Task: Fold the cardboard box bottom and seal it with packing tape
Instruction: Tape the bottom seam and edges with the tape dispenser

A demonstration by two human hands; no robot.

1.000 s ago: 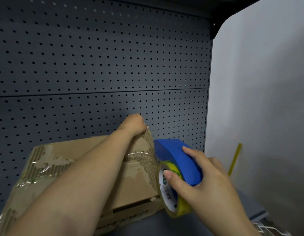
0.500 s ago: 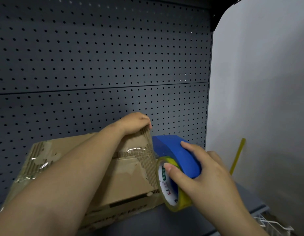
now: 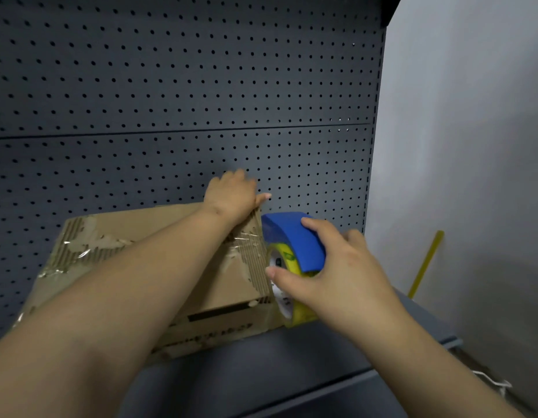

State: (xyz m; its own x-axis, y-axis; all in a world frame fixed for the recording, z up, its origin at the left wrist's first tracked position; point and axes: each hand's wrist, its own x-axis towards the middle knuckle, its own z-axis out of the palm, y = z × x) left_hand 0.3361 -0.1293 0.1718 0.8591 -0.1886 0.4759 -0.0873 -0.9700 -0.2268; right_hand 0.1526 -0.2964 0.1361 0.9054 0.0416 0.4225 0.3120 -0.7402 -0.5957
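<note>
Change: left hand [image 3: 231,196] now reaches further over the cardboard box's [image 3: 159,254] far corner.
Left hand: pressing flat, steadying it.
Right hand [image 3: 331,279]: gripping blue tape dispenser [image 3: 294,248], probably touching the box's end.

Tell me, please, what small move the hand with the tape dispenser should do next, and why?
Probably draw the tape dispenser toward the person along the cardboard box top. The right hand holds it at the box's far right edge, where the left hand presses the corner down, and no fresh strip shows yet.
</note>
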